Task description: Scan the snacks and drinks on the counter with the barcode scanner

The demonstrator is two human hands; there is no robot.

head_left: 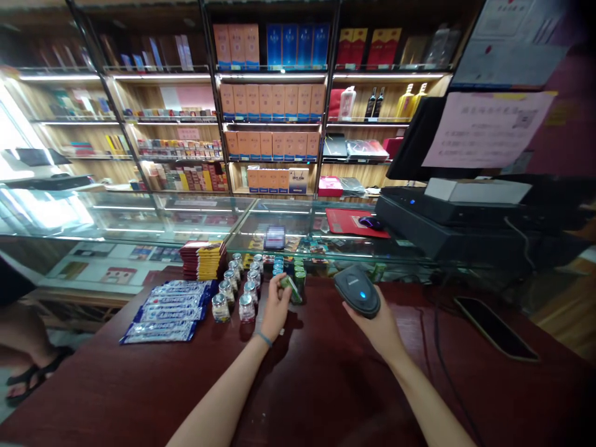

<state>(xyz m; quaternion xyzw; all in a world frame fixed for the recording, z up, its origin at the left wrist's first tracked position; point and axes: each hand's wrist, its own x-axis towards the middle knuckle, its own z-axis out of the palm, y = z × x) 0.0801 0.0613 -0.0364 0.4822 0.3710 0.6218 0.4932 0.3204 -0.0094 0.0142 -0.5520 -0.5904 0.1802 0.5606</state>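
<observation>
Green packaging can be seen on the small container (pixel 292 288) that's pinched in the left hand (pixel 276 308). It's gripped between thumb and fingers, tilted, with most of its body left sticking out to the right of the fingertips. It's held just in front of a short row of similar green containers (pixel 299 268), with some blue ones (pixel 278 266) lined up right beside those.

Over in the right hand (pixel 380 323), a black scanner (pixel 357 292) with a lit blue light is being grasped from below, fingers mostly hidden under it. A clear gap is left between scanner and green container, so no contact there.

Silver-lidded jars (pixel 226 290) are set out in two rows left of the left hand, and blue-and-white packets (pixel 170 307) are laid out further left on the dark red counter (pixel 321 385).
</observation>
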